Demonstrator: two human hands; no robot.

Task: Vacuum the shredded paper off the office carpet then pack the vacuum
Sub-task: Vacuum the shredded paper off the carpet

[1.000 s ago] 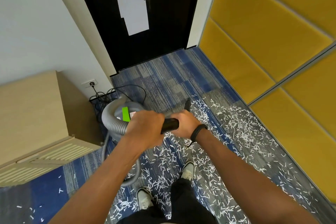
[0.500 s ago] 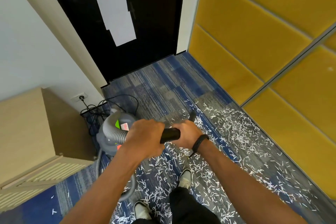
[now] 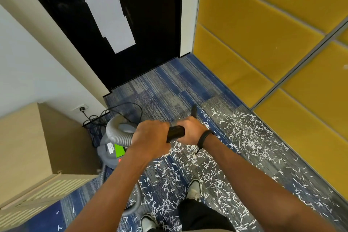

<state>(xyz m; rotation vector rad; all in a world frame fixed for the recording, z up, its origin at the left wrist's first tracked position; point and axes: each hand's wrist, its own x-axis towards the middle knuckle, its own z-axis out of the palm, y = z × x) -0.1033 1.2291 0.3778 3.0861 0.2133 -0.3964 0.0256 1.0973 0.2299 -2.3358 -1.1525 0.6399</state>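
White shredded paper (image 3: 203, 173) lies in thin strips over the blue and grey striped carpet (image 3: 165, 88), thickest round the person's shoes. Above it the left hand (image 3: 150, 137) curls tightly round the smooth black wand (image 3: 176, 133) where the ribbed grey hose (image 3: 116, 135) joins, and the right hand (image 3: 192, 130) grips it just ahead. The rounded grey vacuum (image 3: 109, 154) sits beside the wooden cabinet (image 3: 24, 147).
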